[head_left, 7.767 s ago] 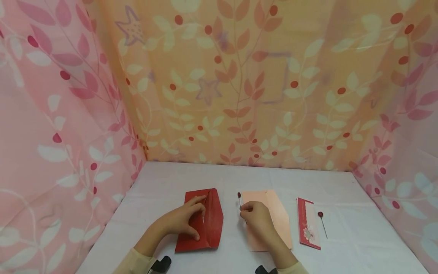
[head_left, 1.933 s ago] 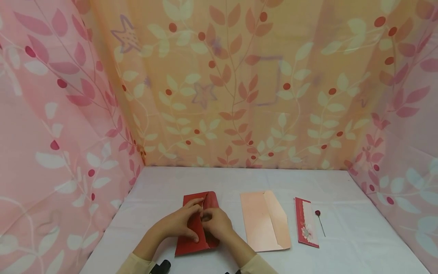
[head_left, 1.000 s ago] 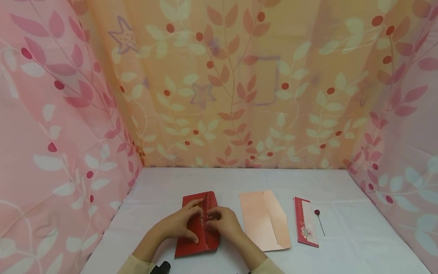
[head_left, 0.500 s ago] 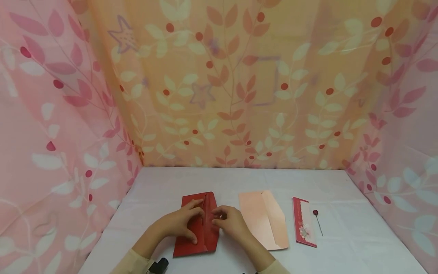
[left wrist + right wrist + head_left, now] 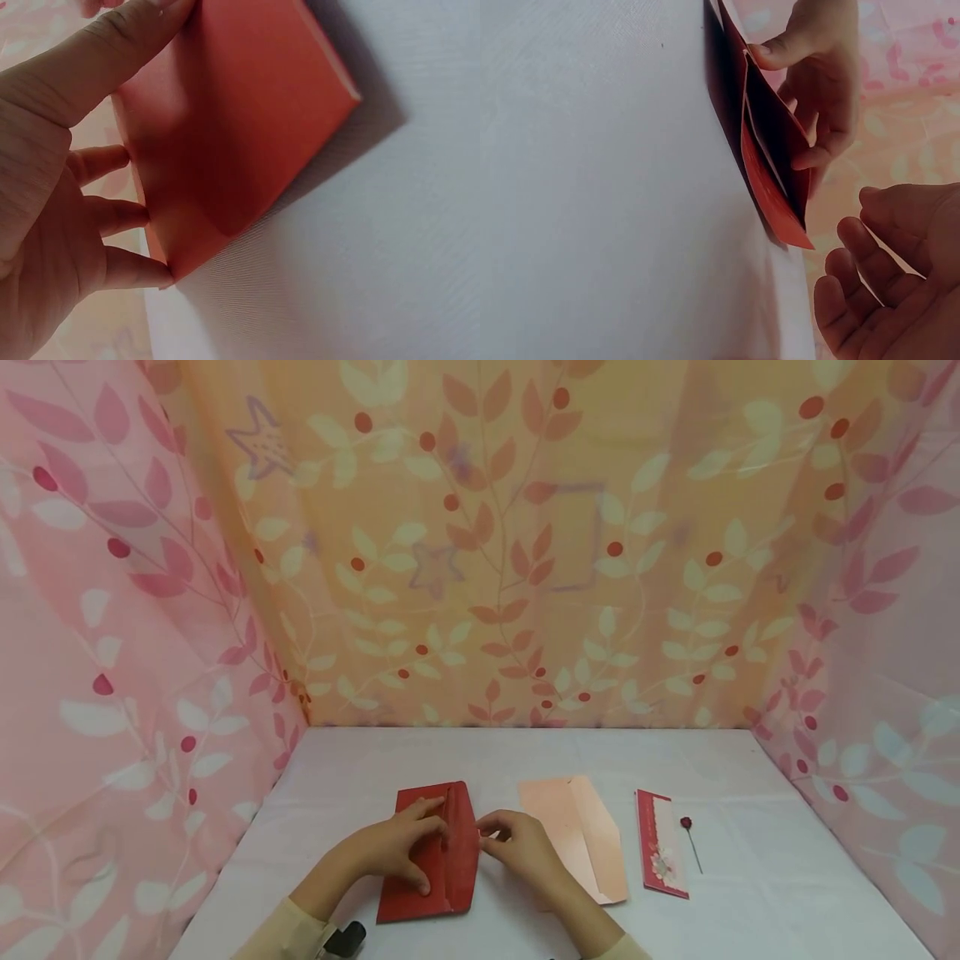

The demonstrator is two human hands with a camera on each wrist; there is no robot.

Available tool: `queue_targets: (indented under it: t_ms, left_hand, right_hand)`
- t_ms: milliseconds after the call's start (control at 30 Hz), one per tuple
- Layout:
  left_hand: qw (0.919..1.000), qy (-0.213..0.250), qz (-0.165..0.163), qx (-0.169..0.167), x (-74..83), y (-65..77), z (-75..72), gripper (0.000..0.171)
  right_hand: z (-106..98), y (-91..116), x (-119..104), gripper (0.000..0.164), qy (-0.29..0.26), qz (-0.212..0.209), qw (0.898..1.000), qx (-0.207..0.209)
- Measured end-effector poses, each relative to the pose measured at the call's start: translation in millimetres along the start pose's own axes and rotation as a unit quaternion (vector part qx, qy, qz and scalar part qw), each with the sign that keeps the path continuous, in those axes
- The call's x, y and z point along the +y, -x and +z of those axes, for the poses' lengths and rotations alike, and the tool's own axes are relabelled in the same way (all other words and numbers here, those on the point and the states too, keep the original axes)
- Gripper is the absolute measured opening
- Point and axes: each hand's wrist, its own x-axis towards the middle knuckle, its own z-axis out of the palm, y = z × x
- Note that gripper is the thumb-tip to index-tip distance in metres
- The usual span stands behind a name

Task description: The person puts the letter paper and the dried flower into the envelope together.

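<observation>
In the head view a red envelope [image 5: 420, 893] lies on the white table, its flap spread to the right. My left hand [image 5: 393, 847] grips the edge of its front panel, thumb toward me and fingers farther away, and the right wrist view shows the mouth [image 5: 772, 142] held apart. A pale strip shows inside; what it is I cannot tell. My right hand [image 5: 525, 847] is beside the flap's right edge, its fingers [image 5: 855, 240] loosely bent with nothing between them, apart from the envelope in the right wrist view.
A peach envelope [image 5: 577, 827], flap spread, lies partly under my right forearm. Right of it are a red and white card with flowers [image 5: 660, 847] and a dark red artificial flower on a thin stem [image 5: 692, 842]. Patterned curtains [image 5: 525, 568] enclose the table.
Earlier my right hand held a second flower stem over the peach envelope, then reached into the red envelope's mouth. It has since withdrawn rightward without the stem, now out of sight. My left hand stays.
</observation>
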Motion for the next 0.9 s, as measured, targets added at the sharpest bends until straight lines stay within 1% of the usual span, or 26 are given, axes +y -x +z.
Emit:
queue_targets:
  t_ms: [133,300,467,567,667,733,833,900]
  left_hand:
    - [1.0000,0.002,-0.007,-0.007,2.2,1.7,-1.6,0.072]
    - [0.9998,0.012,-0.015,-0.012,0.1,2.6,-0.6,0.078]
    - [0.9998,0.008,-0.016,-0.009,-5.8,2.2,-0.2,0.073]
    - [0.9998,-0.003,-0.016,-0.005,-4.9,2.1,-3.7,0.068]
    - [0.9997,-0.022,-0.009,0.009,-1.8,2.3,-6.9,0.066]
    - [0.9987,-0.043,0.001,0.027,2.0,2.1,-8.1,0.065]
    - [0.9958,-0.066,0.019,0.061,11.9,1.0,-9.8,0.063]
    - [0.9940,-0.072,0.030,0.076,20.9,0.4,-10.6,0.062]
  right_hand:
    - [-8.0,4.4,-0.8,0.020,0.025,-0.015,1.000,0.009]
    - [-18.7,11.9,1.7,0.020,0.024,-0.014,1.000,0.013]
    - [-29.4,18.8,5.0,0.017,0.029,-0.014,0.999,0.029]
    - [-37.1,23.1,3.6,0.016,0.032,-0.010,0.999,0.040]
    - [-44.0,27.0,3.3,0.016,0.039,-0.009,0.998,0.046]
    - [-48.1,29.4,4.6,0.017,0.047,-0.012,0.998,0.049]
    - [-54.2,32.5,7.5,0.018,0.068,-0.017,0.996,0.054]
    - [-58.6,34.9,9.5,0.019,0.083,-0.023,0.995,0.058]
